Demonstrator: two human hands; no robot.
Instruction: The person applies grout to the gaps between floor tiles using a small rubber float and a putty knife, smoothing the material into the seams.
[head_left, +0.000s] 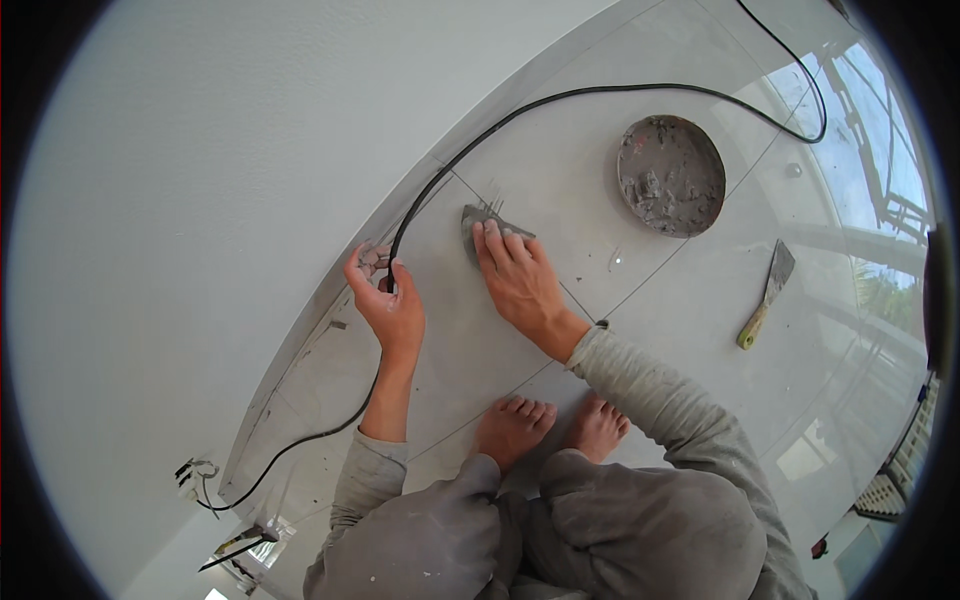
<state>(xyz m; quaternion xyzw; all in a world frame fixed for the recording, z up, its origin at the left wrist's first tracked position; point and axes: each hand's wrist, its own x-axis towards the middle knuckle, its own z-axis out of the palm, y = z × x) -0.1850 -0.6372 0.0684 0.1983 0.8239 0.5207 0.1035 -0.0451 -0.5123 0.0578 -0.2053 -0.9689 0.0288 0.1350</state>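
Note:
My right hand (522, 280) presses a flat grey grout-smeared spreader (472, 228) onto the floor tiles, with the fingers over its top. Whether it is rubber or metal I cannot tell. Grey grout streaks lie on the tile around its edge, close to a joint. By the base of the wall, my left hand (388, 300) curls its fingers and thumb round a black cable (412, 208). Grey residue coats those fingers. Farther right stands a round tub (672, 176) of wet grey grout.
A putty knife (768, 295) with a yellowish handle lies on the tiles to the right. Along the left runs a white wall (220, 180). Loose wires (205, 478) hang at the lower left. My bare feet (515, 428) rest on the glossy tiles.

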